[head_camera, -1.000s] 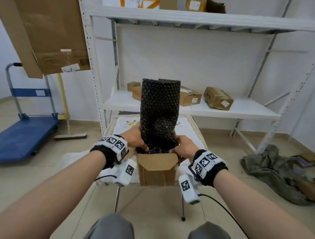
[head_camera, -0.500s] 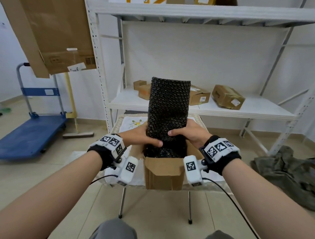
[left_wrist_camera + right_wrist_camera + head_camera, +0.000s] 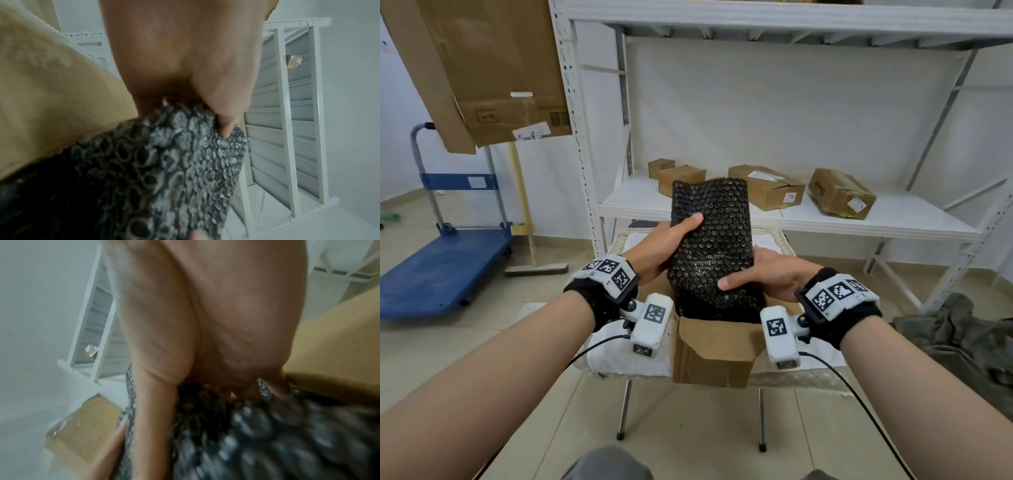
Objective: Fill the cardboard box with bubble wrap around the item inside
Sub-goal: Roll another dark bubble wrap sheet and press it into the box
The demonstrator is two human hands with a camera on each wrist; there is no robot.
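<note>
A sheet of black bubble wrap (image 3: pixel 711 236) stands upright out of the open cardboard box (image 3: pixel 714 354) on a small table. My left hand (image 3: pixel 666 245) grips the sheet's left edge high up, thumb across its front. My right hand (image 3: pixel 763 277) grips the right side lower down, just above the box rim, thumb on the front. In the left wrist view the thumb presses the bubble wrap (image 3: pixel 185 162) beside a box flap (image 3: pixel 51 97). The right wrist view is blurred: fingers around the bubble wrap (image 3: pixel 257 434). The item inside the box is hidden.
The box sits on a cloth-covered small table (image 3: pixel 619 356) with metal legs. Behind it stands a white shelf unit (image 3: pixel 825 219) bearing several cardboard boxes. A blue platform trolley (image 3: pixel 445 260) is at the left, crumpled green cloth (image 3: pixel 955 332) on the floor at the right.
Both hands have moved up the sheet from the box rim; the left hand now holds higher than the right. The sheet stands lower, with its lower part bunched in the box.
</note>
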